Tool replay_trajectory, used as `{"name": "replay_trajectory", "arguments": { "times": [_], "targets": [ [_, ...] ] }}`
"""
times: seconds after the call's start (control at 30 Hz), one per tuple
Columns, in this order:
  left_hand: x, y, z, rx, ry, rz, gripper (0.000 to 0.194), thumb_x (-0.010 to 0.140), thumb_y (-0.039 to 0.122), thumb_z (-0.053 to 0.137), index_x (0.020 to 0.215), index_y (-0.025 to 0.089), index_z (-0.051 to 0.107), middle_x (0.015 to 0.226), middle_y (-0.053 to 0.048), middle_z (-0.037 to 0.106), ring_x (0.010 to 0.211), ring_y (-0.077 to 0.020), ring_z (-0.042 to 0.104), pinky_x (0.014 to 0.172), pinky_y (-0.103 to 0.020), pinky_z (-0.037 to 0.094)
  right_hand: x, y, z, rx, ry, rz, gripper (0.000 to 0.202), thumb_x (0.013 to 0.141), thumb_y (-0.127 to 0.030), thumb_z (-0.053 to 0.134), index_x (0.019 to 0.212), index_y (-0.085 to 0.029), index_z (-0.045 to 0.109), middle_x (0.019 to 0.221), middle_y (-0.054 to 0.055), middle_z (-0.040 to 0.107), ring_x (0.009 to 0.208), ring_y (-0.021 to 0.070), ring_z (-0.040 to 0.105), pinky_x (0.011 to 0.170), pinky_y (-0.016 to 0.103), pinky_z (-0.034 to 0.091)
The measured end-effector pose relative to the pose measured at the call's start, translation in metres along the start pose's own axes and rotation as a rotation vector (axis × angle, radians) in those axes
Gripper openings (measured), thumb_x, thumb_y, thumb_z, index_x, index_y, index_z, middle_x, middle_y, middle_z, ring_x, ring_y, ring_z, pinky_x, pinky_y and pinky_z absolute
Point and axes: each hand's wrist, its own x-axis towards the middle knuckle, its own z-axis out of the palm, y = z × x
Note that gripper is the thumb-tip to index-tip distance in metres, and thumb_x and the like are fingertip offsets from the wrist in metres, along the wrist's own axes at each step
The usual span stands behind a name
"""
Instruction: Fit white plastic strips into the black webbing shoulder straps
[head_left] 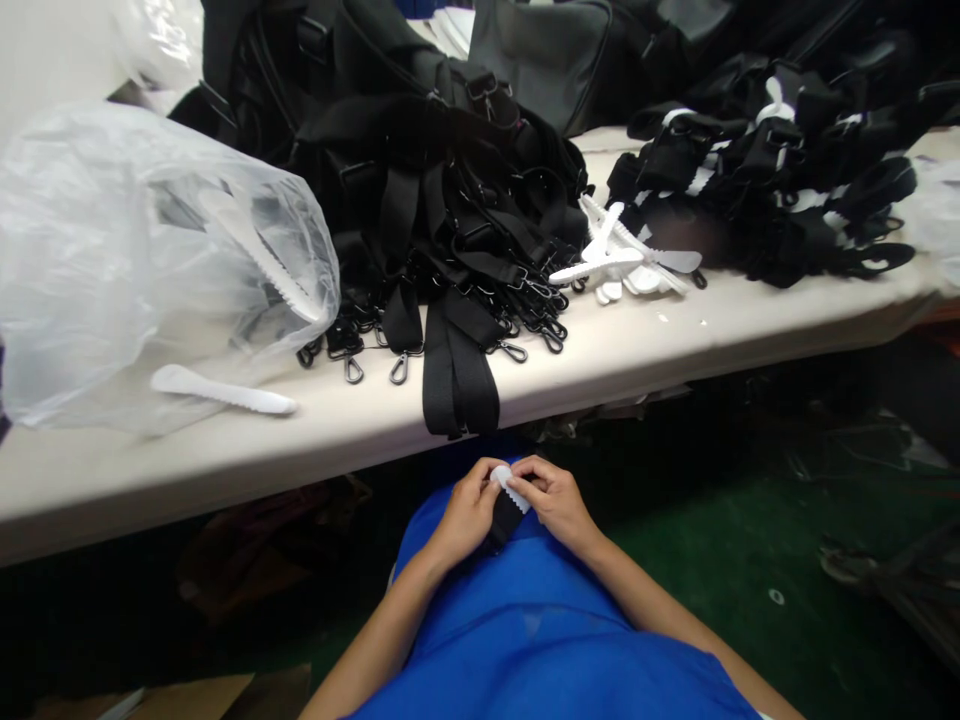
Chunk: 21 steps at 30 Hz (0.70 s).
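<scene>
Over my lap, my left hand [474,503] and my right hand [556,500] meet around a white plastic strip with a toothed edge [516,492]. Fingers and thumbs of both hands pinch this strip, one hand at each end. Beneath it lies a piece of black webbing strap [507,518], partly covered by the strip and my left hand. Just beyond my hands, a folded black strap [459,365] hangs to the table's front edge.
The cream-covered table [615,340] holds a heap of black straps with metal clips [465,220]. White toothed strips [619,255] are piled right of it, beside bundled straps [780,190]. At left are a clear plastic bag [82,250] and a loose white strip [221,390].
</scene>
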Motion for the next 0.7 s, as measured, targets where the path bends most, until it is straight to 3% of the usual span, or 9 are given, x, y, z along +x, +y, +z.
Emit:
{"name": "replay_trajectory", "arguments": {
  "times": [0.17, 0.3, 0.43, 0.7],
  "targets": [
    [0.005, -0.01, 0.004, -0.081, 0.157, -0.057, 0.018, 0.086, 0.03, 0.053, 0.083, 0.016, 0.064, 0.072, -0.002, 0.066, 0.066, -0.0171, 0.063, 0.064, -0.027, 0.048, 0.003, 0.002, 0.001, -0.021, -0.025, -0.036, 0.023, 0.081, -0.039, 0.069, 0.076, -0.017, 0.07, 0.084, 0.005, 0.065, 0.071, 0.0149, 0.06, 0.056, 0.022, 0.045],
    [0.001, -0.011, 0.006, -0.082, 0.246, -0.042, 0.022, 0.086, 0.033, 0.057, 0.083, 0.015, 0.069, 0.069, -0.003, 0.067, 0.064, -0.017, 0.064, 0.062, -0.026, 0.05, 0.008, -0.002, 0.003, -0.202, 0.011, 0.008, 0.024, 0.079, -0.038, 0.07, 0.071, -0.015, 0.068, 0.074, 0.004, 0.065, 0.059, 0.0117, 0.053, 0.052, 0.022, 0.041],
    [-0.006, -0.008, 0.008, 0.011, 0.326, 0.072, 0.022, 0.089, 0.033, 0.057, 0.082, 0.018, 0.071, 0.076, -0.003, 0.066, 0.072, -0.0173, 0.064, 0.066, -0.026, 0.049, 0.015, -0.011, 0.007, -0.379, 0.001, 0.078, 0.022, 0.077, -0.034, 0.068, 0.065, -0.015, 0.064, 0.062, 0.001, 0.062, 0.049, 0.0094, 0.045, 0.047, 0.021, 0.033],
    [-0.009, -0.016, 0.012, 0.242, 0.371, 0.314, 0.018, 0.093, 0.02, 0.051, 0.089, 0.018, 0.069, 0.081, -0.005, 0.063, 0.078, -0.0178, 0.061, 0.076, -0.03, 0.047, 0.029, -0.011, 0.007, -0.409, -0.05, 0.053, 0.016, 0.071, -0.025, 0.07, 0.062, -0.016, 0.06, 0.063, 0.001, 0.065, 0.061, 0.0136, 0.059, 0.055, 0.021, 0.04]
  ]
}}
